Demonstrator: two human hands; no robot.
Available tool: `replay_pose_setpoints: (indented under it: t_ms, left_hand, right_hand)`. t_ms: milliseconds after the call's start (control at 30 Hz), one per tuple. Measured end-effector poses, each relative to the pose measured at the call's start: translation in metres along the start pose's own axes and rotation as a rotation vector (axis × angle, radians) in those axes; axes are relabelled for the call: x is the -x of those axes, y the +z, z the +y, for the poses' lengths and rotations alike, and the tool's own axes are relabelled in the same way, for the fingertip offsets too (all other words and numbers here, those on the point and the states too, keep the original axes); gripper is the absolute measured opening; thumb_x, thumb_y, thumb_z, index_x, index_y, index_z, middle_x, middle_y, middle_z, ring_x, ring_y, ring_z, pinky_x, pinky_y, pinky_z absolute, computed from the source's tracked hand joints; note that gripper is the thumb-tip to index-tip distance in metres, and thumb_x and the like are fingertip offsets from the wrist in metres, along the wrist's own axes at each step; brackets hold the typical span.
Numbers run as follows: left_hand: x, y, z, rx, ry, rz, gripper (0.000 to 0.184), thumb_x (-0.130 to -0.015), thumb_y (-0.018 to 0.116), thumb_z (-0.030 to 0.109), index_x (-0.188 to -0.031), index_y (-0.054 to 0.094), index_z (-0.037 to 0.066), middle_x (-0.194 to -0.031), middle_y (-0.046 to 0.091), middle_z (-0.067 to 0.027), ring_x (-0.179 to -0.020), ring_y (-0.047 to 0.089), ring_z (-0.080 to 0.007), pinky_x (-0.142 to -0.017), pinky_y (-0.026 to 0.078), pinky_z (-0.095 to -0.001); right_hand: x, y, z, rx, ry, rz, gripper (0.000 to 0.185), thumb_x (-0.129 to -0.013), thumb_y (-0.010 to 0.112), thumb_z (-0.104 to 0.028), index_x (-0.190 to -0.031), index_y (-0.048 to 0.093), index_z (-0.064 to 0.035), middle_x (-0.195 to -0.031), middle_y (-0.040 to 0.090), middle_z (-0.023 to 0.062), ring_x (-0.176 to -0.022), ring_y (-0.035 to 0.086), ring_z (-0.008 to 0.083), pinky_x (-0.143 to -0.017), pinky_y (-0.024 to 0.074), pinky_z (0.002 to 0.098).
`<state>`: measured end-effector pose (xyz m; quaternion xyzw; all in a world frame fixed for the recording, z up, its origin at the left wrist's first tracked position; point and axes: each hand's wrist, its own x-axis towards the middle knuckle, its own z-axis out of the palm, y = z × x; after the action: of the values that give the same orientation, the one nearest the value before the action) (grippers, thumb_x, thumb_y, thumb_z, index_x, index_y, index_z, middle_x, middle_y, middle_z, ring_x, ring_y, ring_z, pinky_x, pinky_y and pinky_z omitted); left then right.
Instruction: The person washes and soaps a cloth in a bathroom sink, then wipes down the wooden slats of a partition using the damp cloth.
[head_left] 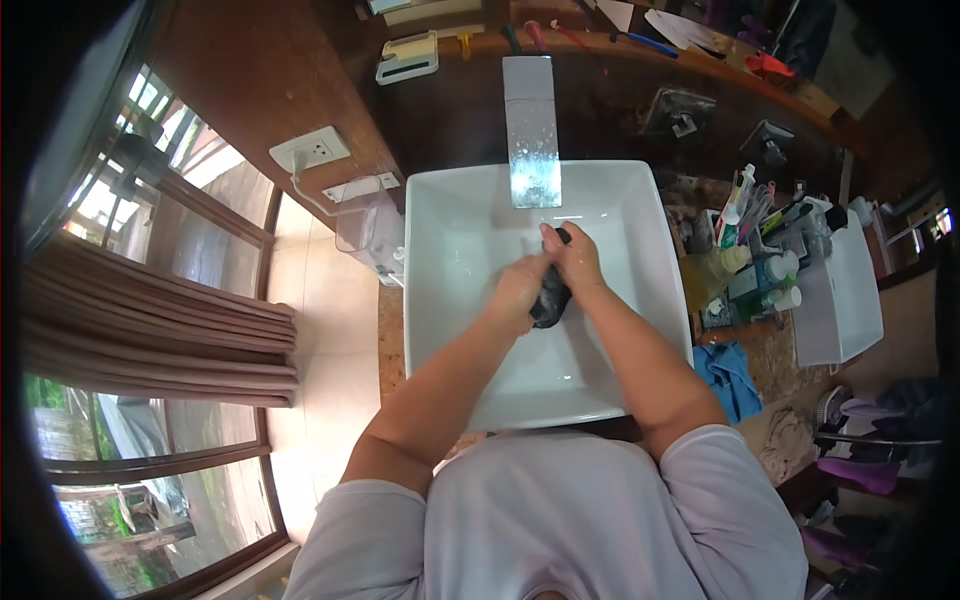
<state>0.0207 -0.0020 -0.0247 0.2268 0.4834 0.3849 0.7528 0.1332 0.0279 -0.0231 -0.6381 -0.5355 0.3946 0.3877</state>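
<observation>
Gripping a dark wad (549,302) between them near the frame's center, the left hand (518,287) and right hand (577,262) close over the white sink (440,240). Loosened fingers could drop it; raising it carelessly could bump the faucet (532,130) above.

- Legible text, brands, numbers or signs: none.
- Blue-labelled bottle (760,277), right of the hands (580,264): label print too small to read.
- White-and-green tube (731,220), right of and beyond the hands: printing not legible.
- Wall socket plate (316,148), left of and beyond the hands: any markings unreadable.
</observation>
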Motion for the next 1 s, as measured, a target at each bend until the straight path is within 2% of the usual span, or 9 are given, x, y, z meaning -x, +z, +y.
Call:
replay_pose_setpoints:
  t_ms: [167, 233, 267, 367, 500, 567, 633, 833, 1000]
  left_hand:
    - [0.002, -0.005, 0.006, -0.451, 0.140, -0.063, 0.053, -0.078, 0.068, 0.041, -0.108, 0.055, -0.001, -0.083, 0.060, -0.0072, -0.078, 0.060, -0.0175, -0.066, 0.049, -0.0301]
    - [0.010, -0.008, 0.019, -0.060, 0.248, -0.064, 0.041, -0.083, 0.064, 0.034, -0.105, 0.056, 0.000, -0.078, 0.060, -0.0063, -0.076, 0.061, -0.0180, -0.065, 0.050, -0.0299]
    - [0.007, -0.013, 0.025, 0.102, 0.271, -0.050, 0.039, -0.085, 0.062, 0.032, -0.106, 0.055, 0.000, -0.082, 0.060, -0.0076, -0.077, 0.062, -0.0194, -0.065, 0.051, -0.0313]
    - [-0.011, -0.038, 0.026, 0.400, 0.356, 0.152, 0.040, -0.088, 0.058, 0.028, -0.112, 0.048, -0.002, -0.093, 0.059, -0.0126, -0.082, 0.062, -0.0251, -0.067, 0.053, -0.0379]
    - [-0.001, -0.035, 0.033, 0.414, 0.242, 0.397, 0.046, -0.090, 0.054, 0.027, -0.119, 0.039, -0.005, -0.106, 0.054, -0.0187, -0.091, 0.061, -0.0319, -0.073, 0.054, -0.0469]
    - [-0.035, -0.040, -0.005, 0.301, 0.169, 0.253, 0.034, -0.092, 0.050, 0.033, -0.104, 0.051, 0.002, -0.099, 0.059, -0.0134, -0.091, 0.061, -0.0285, -0.078, 0.051, -0.0502]
    - [-0.103, -0.081, -0.072, 0.940, 0.128, -0.617, 0.034, -0.093, 0.048, 0.035, -0.105, 0.051, 0.004, -0.095, 0.059, -0.0120, -0.093, 0.058, -0.0275, -0.080, 0.048, -0.0499]
    - [0.027, 0.027, 0.017, 0.445, -0.030, 0.175, 0.030, -0.094, 0.042, 0.040, -0.093, 0.054, 0.012, -0.085, 0.057, -0.0069, -0.083, 0.056, -0.0254, -0.072, 0.049, -0.0399]
    - [-0.021, -0.030, -0.010, 0.563, 0.034, -0.019, 0.038, -0.093, 0.045, 0.040, -0.106, 0.049, 0.004, -0.087, 0.056, -0.0084, -0.070, 0.059, -0.0236, -0.063, 0.051, -0.0393]
  right_hand:
    - [0.000, -0.016, 0.018, -0.495, -0.051, -0.231, 0.043, -0.076, 0.071, -0.030, -0.105, 0.053, -0.0026, -0.087, 0.063, 0.0100, -0.079, 0.057, 0.0193, -0.073, 0.0459, 0.0335]
    - [0.011, -0.020, 0.019, -0.409, -0.224, -0.253, 0.060, -0.074, 0.075, -0.025, -0.120, 0.045, -0.0038, -0.095, 0.062, 0.0088, -0.085, 0.058, 0.0187, -0.078, 0.0461, 0.0319]
    - [0.019, -0.028, 0.020, -0.239, 0.087, -0.467, 0.079, -0.071, 0.077, -0.020, -0.132, 0.030, -0.0063, -0.100, 0.061, 0.0087, -0.091, 0.058, 0.0190, -0.082, 0.0456, 0.0297]
    - [0.007, -0.034, 0.024, -0.016, 0.104, -0.741, 0.055, -0.071, 0.076, -0.019, -0.117, 0.051, -0.0019, -0.097, 0.062, 0.0082, -0.089, 0.059, 0.0171, -0.080, 0.0453, 0.0293]
    - [0.000, -0.032, 0.022, -0.424, 0.038, -0.349, 0.038, -0.079, 0.068, -0.023, -0.108, 0.057, -0.0015, -0.094, 0.063, 0.0071, -0.085, 0.059, 0.0143, -0.076, 0.0464, 0.0281]
    - [0.014, -0.008, 0.004, -0.502, 0.018, -0.262, 0.037, -0.079, 0.067, -0.024, -0.106, 0.057, -0.0005, -0.095, 0.063, 0.0090, -0.087, 0.059, 0.0145, -0.077, 0.0467, 0.0290]
    - [0.041, 0.026, -0.002, 0.111, -0.590, -0.110, 0.029, -0.079, 0.064, -0.031, -0.090, 0.060, -0.0043, -0.085, 0.063, 0.0165, -0.078, 0.062, 0.0313, -0.072, 0.0474, 0.0388]
    - [0.003, 0.004, 0.014, 0.122, -0.174, 0.060, 0.031, -0.087, 0.054, -0.031, -0.071, 0.055, -0.0040, -0.069, 0.058, 0.0192, -0.065, 0.055, 0.0399, -0.057, 0.0450, 0.0427]
    - [0.045, 0.029, -0.010, 0.098, -0.560, 0.013, 0.031, -0.088, 0.054, -0.028, -0.071, 0.052, -0.0017, -0.059, 0.054, 0.0146, -0.053, 0.052, 0.0277, -0.053, 0.0412, 0.0357]
